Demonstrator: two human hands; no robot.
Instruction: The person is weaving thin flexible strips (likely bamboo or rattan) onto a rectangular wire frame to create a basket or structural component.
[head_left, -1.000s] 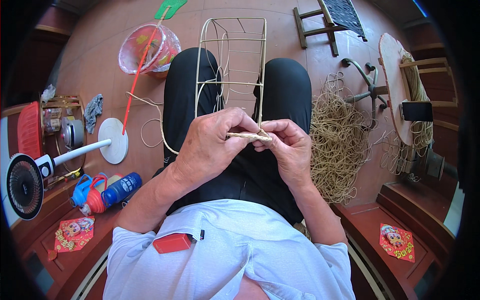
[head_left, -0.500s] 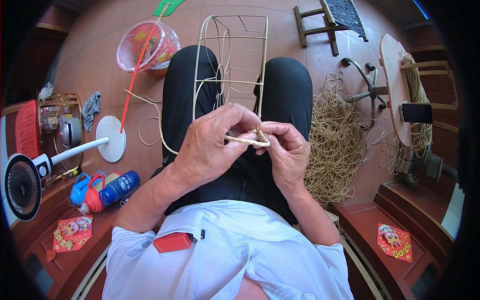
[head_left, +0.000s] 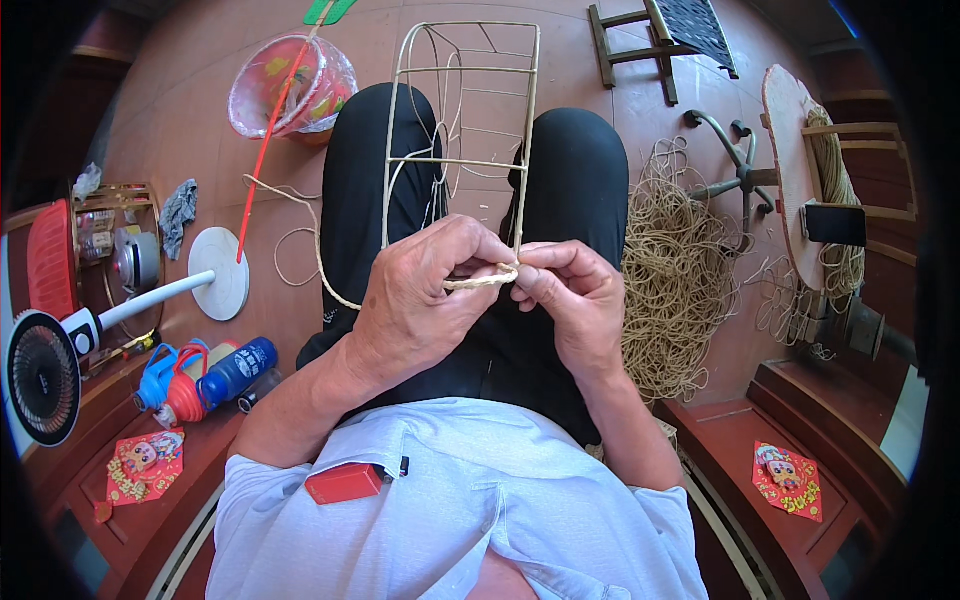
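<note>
A tan rectangular wire frame (head_left: 461,160) stands between my thighs, its near end at my hands. My left hand (head_left: 420,300) is closed around a pale tan cord (head_left: 480,281) at that end, thumb and index finger near the lower right upright. My right hand (head_left: 575,305) pinches the cord against the frame's corner, its fingertips almost touching those of my left hand. The exact wrap or knot there is hidden by my fingers. A long strand of cord (head_left: 320,245) trails over the floor on the left.
A big heap of cord (head_left: 675,300) lies right, beside a chair base (head_left: 740,180) and wooden reel (head_left: 790,180). A folding stool (head_left: 660,40) is behind. Left are a plastic-lined bucket (head_left: 290,90), white-stemmed fan (head_left: 45,375), red-handled swatter (head_left: 268,150) and several bottles (head_left: 230,375).
The frame's top has risen slightly in view. The cord end between my fingers is drawn closer into the corner, and my right fingertips have shifted slightly around it.
</note>
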